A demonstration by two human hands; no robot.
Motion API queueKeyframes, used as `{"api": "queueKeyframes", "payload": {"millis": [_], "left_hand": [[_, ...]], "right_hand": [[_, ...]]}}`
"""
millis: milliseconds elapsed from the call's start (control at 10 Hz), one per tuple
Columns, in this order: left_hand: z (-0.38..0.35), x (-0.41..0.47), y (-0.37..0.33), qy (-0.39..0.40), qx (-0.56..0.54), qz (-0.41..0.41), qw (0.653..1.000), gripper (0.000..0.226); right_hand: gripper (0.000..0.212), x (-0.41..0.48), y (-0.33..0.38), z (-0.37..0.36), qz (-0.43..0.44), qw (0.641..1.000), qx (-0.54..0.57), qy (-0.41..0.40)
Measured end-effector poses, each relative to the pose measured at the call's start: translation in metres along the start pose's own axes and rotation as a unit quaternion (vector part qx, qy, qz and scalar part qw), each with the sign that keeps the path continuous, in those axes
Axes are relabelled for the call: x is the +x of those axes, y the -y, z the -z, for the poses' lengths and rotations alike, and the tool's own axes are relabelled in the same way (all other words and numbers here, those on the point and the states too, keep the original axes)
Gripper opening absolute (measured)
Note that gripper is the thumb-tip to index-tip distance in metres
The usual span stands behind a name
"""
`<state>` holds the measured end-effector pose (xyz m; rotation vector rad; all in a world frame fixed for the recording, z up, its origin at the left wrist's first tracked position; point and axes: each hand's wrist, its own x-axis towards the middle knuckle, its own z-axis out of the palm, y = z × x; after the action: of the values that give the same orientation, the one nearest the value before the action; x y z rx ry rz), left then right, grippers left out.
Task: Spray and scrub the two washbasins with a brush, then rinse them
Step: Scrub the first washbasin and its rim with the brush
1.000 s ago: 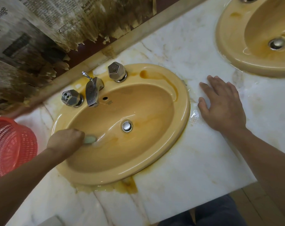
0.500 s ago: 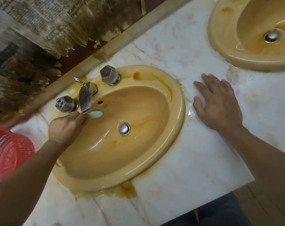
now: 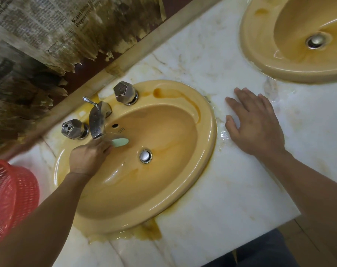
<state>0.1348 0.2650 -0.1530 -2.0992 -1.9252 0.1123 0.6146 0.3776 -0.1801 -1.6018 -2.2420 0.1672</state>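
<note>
One pale-green brush (image 3: 120,142) in left hand (image 3: 88,157), inside near wet washbasin (image 3: 208,132).

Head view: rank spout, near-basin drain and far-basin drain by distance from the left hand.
From the left hand:
1. spout, just above its fingers
2. near-basin drain, to its right
3. far-basin drain, top right of the view

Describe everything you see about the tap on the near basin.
The tap is tarnished silver metal with a thin lift rod behind. It stands on the back rim of the near basin between two faceted knobs, spout angled down over the bowl. Water seems to run onto a pale green brush the left hand holds.
</note>
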Motion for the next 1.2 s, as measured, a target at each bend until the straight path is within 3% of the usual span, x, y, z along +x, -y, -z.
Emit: {"api": "queueKeyframes", "payload": {"millis": [200,300,400,500,600,700,800,900,1000,1200], "left_hand": [[-0.005,0.015,-0.013,-0.091,0.035,0.052,0.994,0.022],[-0.027,0.008,-0.014,-0.074,-0.015,0.059,0.995,0.029],[-0.031,0.008,-0.014,-0.103,-0.006,0.081,0.991,0.034],[-0.029,0.007,-0.032,-0.151,-0.043,0.177,0.972,0.034],[-0.030,-0.002,-0.054,-0.058,-0.115,0.225,0.966,0.033],[-0.029,-0.007,-0.074,0.153,-0.162,0.282,0.933,0.036],[-0.025,0.003,-0.073,0.206,-0.189,0.289,0.916,0.034],[-0.022,0.015,-0.060,0.283,-0.205,0.245,0.904,0.023],[-0.019,0.021,-0.055,0.336,-0.181,0.224,0.897,0.018],[-0.016,0.010,-0.074,0.281,-0.158,0.268,0.908,0.021]], "right_hand": [[0.053,0.000,0.000,0.000,-0.005,1.000,-0.003,0.006],[0.053,0.000,0.001,0.000,-0.004,1.000,-0.004,0.008],[0.053,0.000,0.002,0.001,-0.007,1.000,-0.004,0.009],[0.052,0.000,0.001,0.002,-0.009,1.000,-0.001,0.008],[0.052,0.000,0.001,0.002,-0.010,1.000,0.001,0.004],[0.052,0.000,0.002,0.001,-0.005,1.000,0.004,-0.002],[0.051,-0.001,0.002,0.000,-0.004,1.000,0.002,-0.007],[0.051,0.000,0.002,0.001,-0.004,1.000,0.003,-0.006],[0.051,0.000,0.002,0.001,-0.006,1.000,-0.001,-0.005],[0.051,0.000,0.002,0.002,-0.008,1.000,0.000,0.001]]}}
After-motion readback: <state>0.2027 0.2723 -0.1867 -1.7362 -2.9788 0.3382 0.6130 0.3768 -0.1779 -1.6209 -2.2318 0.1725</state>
